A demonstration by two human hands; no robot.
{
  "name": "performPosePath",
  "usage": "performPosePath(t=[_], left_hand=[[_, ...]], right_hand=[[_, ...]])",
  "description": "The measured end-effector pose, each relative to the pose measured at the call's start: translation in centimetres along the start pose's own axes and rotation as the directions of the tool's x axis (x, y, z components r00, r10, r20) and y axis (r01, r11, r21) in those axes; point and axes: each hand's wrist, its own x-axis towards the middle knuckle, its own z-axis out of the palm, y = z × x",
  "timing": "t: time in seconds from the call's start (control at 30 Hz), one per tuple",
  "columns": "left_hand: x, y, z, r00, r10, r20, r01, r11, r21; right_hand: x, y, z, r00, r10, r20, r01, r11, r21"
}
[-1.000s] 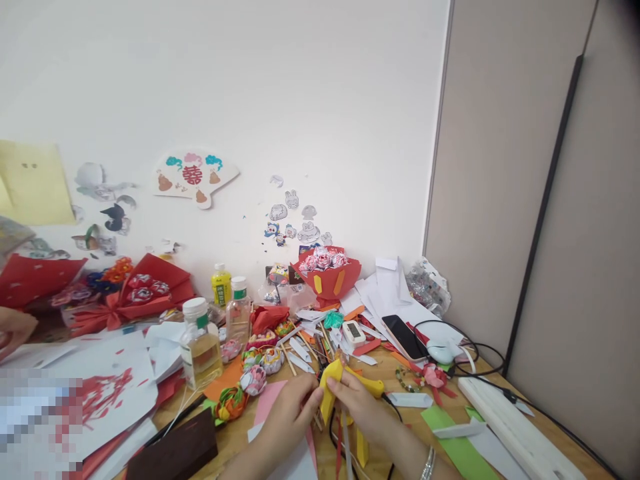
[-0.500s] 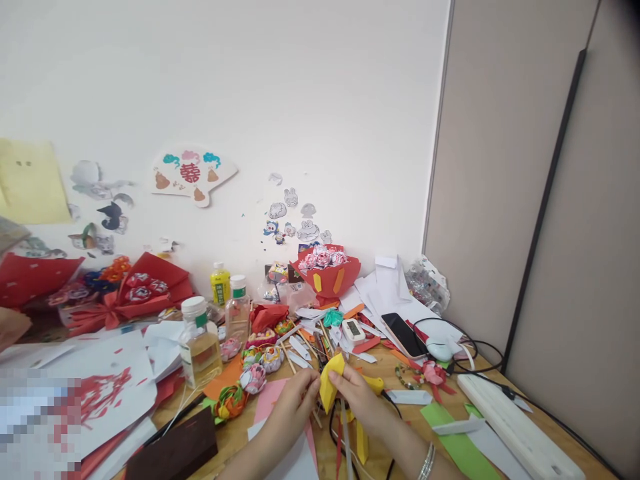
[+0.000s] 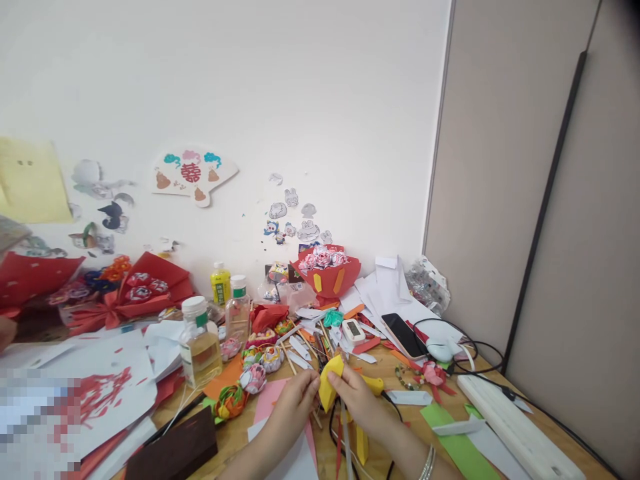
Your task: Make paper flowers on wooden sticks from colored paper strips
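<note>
A folded piece of yellow paper [image 3: 331,383] is held up between my two hands, low in the middle of the view. My right hand [image 3: 355,395] pinches it with thumb and fingers from the right. On the other side my left hand [image 3: 299,399] has its fingers closed at the paper's left edge; the exact grip is partly hidden. Just behind my right hand lies a yellow glue gun [image 3: 373,385], mostly covered by the hand. Another yellow paper strip [image 3: 361,443] sits below, beside a glue stick [image 3: 346,437] under the paper.
Paper scraps, several folded paper flowers [image 3: 231,403] and two clear bottles [image 3: 200,347] crowd the left. To the right are a phone [image 3: 404,335], a cable and a white power strip [image 3: 517,427]. A red paper bouquet [image 3: 327,280] stands by the wall. A co-worker's hand [image 3: 6,331] shows far left.
My hands stay in nearly the same place, and the yellow paper has tilted slightly. At the far left edge the co-worker's hand has shifted.
</note>
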Motion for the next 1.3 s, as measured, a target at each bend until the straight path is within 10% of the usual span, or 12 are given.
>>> performPosePath(t=[0.27,0.7,1.3], left_hand=[[0.3,-1.0,0.5,1.0,-0.003,-0.028,0.002,1.0,-0.03],[-0.1,-0.7,-0.7,0.957,0.237,-0.168,-0.15,0.9,0.41],[0.2,-1.7,-0.5,0.868,0.494,0.041,-0.414,0.676,0.609]], right_hand=[[0.2,0.5,0.0,0.999,-0.034,-0.011,0.034,0.998,-0.044],[0.0,0.6,0.3,0.999,-0.04,0.024,0.042,0.994,-0.101],[-0.3,-0.1,0.6,0.998,-0.054,0.023,0.056,0.993,-0.103]])
